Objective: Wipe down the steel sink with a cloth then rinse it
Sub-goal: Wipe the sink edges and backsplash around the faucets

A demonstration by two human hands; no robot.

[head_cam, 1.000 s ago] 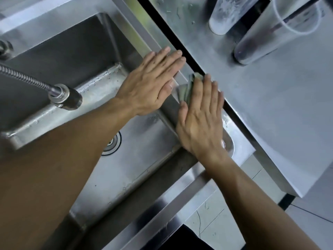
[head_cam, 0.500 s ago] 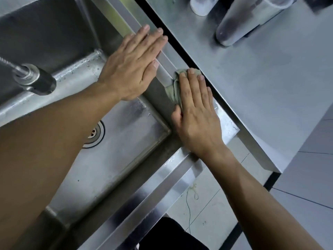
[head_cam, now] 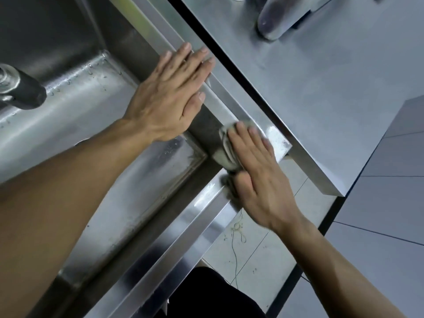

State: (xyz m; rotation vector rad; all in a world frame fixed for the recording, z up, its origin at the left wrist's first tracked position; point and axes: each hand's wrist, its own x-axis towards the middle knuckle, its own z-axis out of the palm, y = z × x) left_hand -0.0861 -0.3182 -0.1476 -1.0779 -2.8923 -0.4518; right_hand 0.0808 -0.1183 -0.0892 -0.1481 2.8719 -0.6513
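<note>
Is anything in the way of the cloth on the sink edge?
Nothing visible is. The right hand presses the cloth flat on the sink's rim near its corner. The left hand rests further along the rim, apart from the cloth.

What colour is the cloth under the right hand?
Pale grey-green, plain; the cloth shows best in the head view, beside the right hand.

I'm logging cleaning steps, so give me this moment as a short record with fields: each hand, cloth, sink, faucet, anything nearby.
left hand: flat, fingers straight, resting on the sink's right rim
right hand: flat, pressing the cloth onto the rim's near right corner
cloth: greyish, bunched, mostly under the hand
sink: steel, droplets on its back ledge
faucet head: dark, at left, no water seen running
counter: steel, beside the sink, holding a container
</note>
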